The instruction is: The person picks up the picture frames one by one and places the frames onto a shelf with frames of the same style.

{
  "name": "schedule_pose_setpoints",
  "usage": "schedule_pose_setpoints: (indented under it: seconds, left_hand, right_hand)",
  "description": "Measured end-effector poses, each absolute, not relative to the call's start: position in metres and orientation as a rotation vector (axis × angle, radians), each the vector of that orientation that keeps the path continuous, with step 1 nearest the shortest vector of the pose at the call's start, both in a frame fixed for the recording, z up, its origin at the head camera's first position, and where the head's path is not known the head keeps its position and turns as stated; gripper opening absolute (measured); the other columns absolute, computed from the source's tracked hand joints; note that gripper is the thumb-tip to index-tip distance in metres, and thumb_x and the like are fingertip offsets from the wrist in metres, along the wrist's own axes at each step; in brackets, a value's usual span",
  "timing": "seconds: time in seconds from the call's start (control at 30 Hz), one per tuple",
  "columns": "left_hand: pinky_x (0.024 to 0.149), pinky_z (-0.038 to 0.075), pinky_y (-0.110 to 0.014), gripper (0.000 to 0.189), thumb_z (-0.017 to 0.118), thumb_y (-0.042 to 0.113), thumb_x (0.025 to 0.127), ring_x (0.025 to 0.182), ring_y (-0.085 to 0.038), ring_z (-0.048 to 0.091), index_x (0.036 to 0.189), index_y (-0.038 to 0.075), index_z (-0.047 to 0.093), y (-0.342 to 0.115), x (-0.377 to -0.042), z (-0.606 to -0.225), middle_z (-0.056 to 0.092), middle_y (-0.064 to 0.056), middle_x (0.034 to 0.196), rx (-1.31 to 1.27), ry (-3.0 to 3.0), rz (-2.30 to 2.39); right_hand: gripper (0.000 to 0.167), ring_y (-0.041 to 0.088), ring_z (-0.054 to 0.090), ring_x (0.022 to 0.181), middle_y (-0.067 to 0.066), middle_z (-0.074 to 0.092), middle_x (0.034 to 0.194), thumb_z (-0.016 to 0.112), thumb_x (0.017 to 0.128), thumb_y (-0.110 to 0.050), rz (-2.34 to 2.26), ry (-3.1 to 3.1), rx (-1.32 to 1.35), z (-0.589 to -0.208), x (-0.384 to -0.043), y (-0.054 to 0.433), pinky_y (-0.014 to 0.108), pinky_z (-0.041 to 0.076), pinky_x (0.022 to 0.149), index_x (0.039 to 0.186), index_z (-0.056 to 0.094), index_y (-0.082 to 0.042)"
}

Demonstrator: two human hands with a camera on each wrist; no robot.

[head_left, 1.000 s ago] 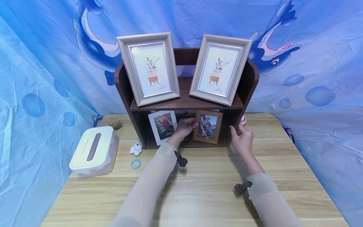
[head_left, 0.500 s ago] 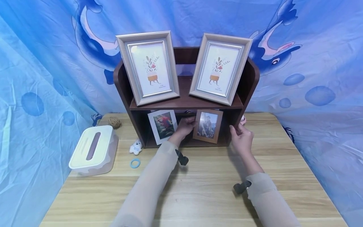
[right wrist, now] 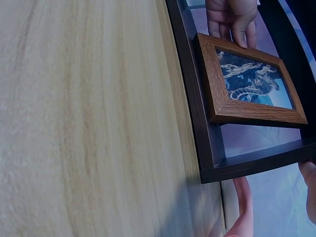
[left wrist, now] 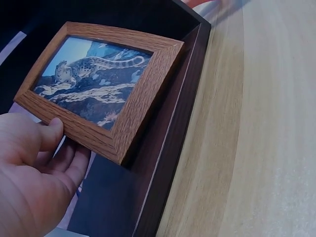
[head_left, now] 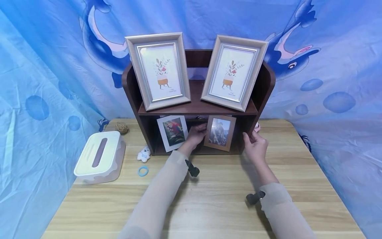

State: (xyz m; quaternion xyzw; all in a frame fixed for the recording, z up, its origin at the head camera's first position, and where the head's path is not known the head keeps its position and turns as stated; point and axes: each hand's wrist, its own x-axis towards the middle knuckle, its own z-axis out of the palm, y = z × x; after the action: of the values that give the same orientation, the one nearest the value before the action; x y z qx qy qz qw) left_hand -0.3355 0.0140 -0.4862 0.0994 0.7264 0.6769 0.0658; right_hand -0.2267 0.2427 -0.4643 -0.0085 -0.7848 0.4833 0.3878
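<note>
My left hand (head_left: 197, 133) reaches into the lower level of a dark brown shelf (head_left: 197, 109). It pinches the left edge of a brown wooden photo frame (left wrist: 103, 131), thumb on the front and fingers behind. The frame holds a picture of a spotted big cat and leans back slightly tilted. My right hand (head_left: 256, 146) holds the front edge of the shelf's right side panel (head_left: 249, 132) between thumb and fingers; some fingers are hidden behind the panel. Left of my left hand, a white photo frame (head_left: 161, 127) with a parrot picture stands on the same level.
Two large beige photo frames (head_left: 185, 76) stand angled on the upper level. At left on the wooden table (head_left: 223, 205) are a white tissue box (head_left: 85, 156), a small white bear figure (head_left: 144, 154), a blue ring (head_left: 143, 171) and a twine ball (head_left: 121, 127). Something pink (head_left: 257, 127) peeks out behind the shelf.
A pale glare has appeared on the big-cat picture, as the brown photo frame's tilt shifts slightly. Both hands keep their holds in nearly the same places.
</note>
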Motion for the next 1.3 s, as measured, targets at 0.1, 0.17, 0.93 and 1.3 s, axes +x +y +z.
schedule_pose_setpoints:
  seconds: [0.1,0.17,0.93,1.3]
  left_hand:
    - [0.099,0.054,-0.033,0.04,0.061,-0.007,0.095,0.12,-0.031,0.063,0.135,-0.003,0.06,0.014,-0.334,-0.487,0.066,-0.023,0.127,0.294,2.229,2.012]
    - [0.1,0.054,-0.033,0.039,0.061,-0.005,0.096,0.12,-0.03,0.063,0.135,-0.002,0.062,0.013,-0.331,-0.485,0.067,-0.021,0.127,0.29,2.284,1.956]
    - [0.108,0.047,-0.041,0.035,0.068,0.019,0.098,0.121,-0.031,0.063,0.128,0.0,0.067,-0.051,-0.246,-0.467,0.069,-0.016,0.127,0.875,2.944,1.334]
    - [0.109,0.046,-0.047,0.04,0.073,0.014,0.094,0.125,-0.034,0.06,0.13,-0.001,0.066,-0.098,-0.219,-0.47,0.065,-0.02,0.131,0.865,3.041,1.181]
  right_hand:
    - [0.017,-0.02,0.058,0.072,0.029,0.072,0.092,0.072,0.09,0.003,1.223,-1.989,-0.018,-0.465,-0.226,0.242,0.003,0.05,0.065,0.105,0.074,0.009]
    - [0.016,-0.021,0.058,0.072,0.029,0.072,0.091,0.072,0.09,0.004,1.216,-1.982,-0.01,-0.466,-0.227,0.242,0.002,0.049,0.064,0.105,0.074,0.009]
    - [0.016,-0.021,0.057,0.075,0.029,0.072,0.093,0.071,0.09,0.005,1.205,-1.974,-0.01,-0.464,-0.226,0.242,0.001,0.049,0.066,0.106,0.074,0.009]
    - [0.016,0.005,0.07,0.078,0.027,0.073,0.094,0.072,0.091,0.002,1.14,-2.004,-0.011,-0.465,-0.227,0.248,0.0,0.048,0.067,0.105,0.073,0.009]
